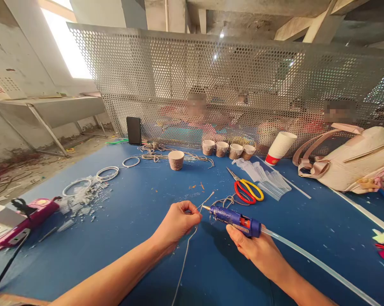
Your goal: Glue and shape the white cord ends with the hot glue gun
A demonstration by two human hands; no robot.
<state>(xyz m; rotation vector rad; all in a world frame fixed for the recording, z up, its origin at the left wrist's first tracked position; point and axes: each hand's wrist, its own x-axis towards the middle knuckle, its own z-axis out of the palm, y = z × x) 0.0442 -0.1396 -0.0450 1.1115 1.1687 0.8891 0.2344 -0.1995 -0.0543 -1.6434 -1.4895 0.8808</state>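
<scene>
My right hand (254, 244) is wrapped round a blue hot glue gun (231, 216), its nozzle pointing left. A long translucent glue stick (319, 261) runs out of the back of the gun. Close to the nozzle tip, my left hand (182, 221) pinches a thin pale cord (187, 250). One end of the cord slants up past the nozzle, and the rest hangs down towards the table's front edge. Whether the nozzle touches the cord, I cannot tell. Beyond the hands stands a small cord-wrapped cup (176, 161).
Red-and-yellow-handled scissors (247, 190) lie beside clear glue sticks (265, 176). Several small cups (222, 148) and stacked paper cups (281, 148) line a perforated metal screen (131, 63). White rings (107, 173), a pink power strip (29, 219) and a phone (134, 130) are left; a bag (354, 157) is right.
</scene>
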